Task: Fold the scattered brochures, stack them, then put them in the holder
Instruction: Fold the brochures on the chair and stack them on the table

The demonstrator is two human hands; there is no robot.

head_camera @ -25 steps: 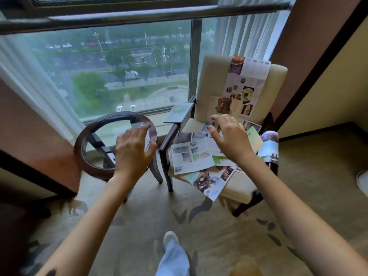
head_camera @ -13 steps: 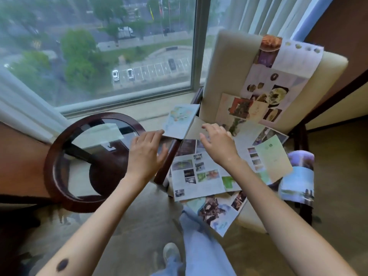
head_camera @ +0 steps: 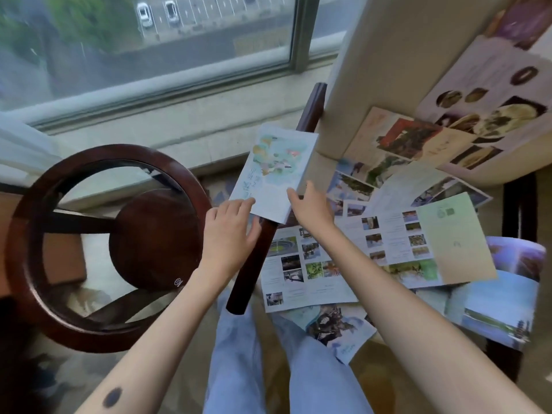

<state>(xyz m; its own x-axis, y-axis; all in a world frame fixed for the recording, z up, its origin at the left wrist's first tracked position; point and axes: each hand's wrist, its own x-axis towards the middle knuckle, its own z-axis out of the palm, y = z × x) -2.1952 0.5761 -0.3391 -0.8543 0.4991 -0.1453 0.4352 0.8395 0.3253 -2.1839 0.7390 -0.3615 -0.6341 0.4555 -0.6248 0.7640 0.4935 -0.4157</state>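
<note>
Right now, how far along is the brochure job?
Barely started: no stack or holder is in view. In hand: the right hand pinches the map brochure on the armrest, and the left hand touches its corner. Left: the open brochures on the chair, one draped over its back, need folding, stacking, stowing.

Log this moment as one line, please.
step: grasping map brochure | left hand: touches near corner | right hand: pinches near edge | brochure: lying on armrest | rest: brochures spread on chair
</note>
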